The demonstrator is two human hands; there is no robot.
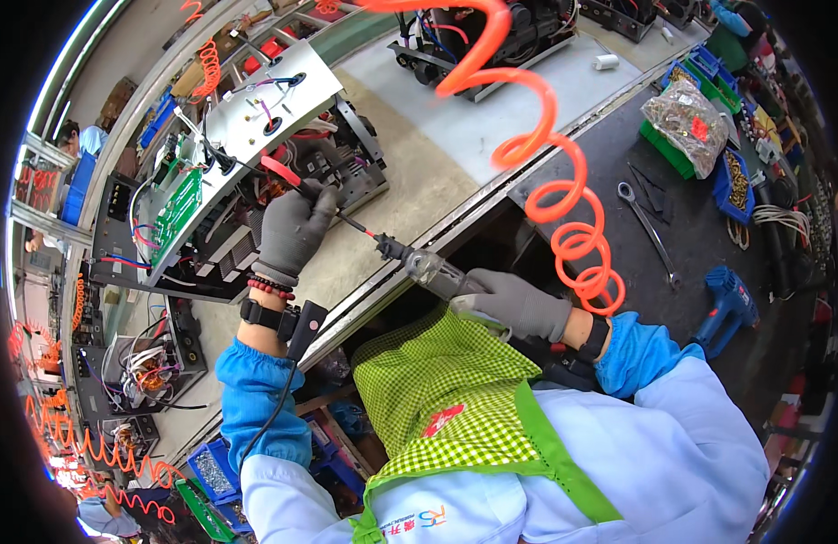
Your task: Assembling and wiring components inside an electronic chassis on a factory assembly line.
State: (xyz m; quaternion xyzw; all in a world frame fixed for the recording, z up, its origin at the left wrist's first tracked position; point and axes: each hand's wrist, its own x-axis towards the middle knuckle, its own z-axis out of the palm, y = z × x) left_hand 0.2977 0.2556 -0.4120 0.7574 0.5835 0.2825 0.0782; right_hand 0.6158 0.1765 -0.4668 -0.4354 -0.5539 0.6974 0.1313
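My left hand [297, 234], in a grey glove, is closed on a red-and-black cable [281, 170] beside an open machine chassis [228, 245]. A pale panel [265, 109] with round holes and wires tops the chassis, and a green circuit board [179, 213] sits at its left. Gripped in my right hand [523, 304], also gloved, is a grey power screwdriver [433, 272]. Its thin shaft points left, ending close to my left fingers. The screwdriver lies over the bench's front edge. My right fingertips are partly hidden.
A coiled orange air hose [578, 195] hangs across the middle. On the dark mat at right lie a wrench [650, 236], pliers [652, 190], a blue tool [727, 311] and a bag of small parts [686, 125]. Another chassis [478, 45] stands at the back.
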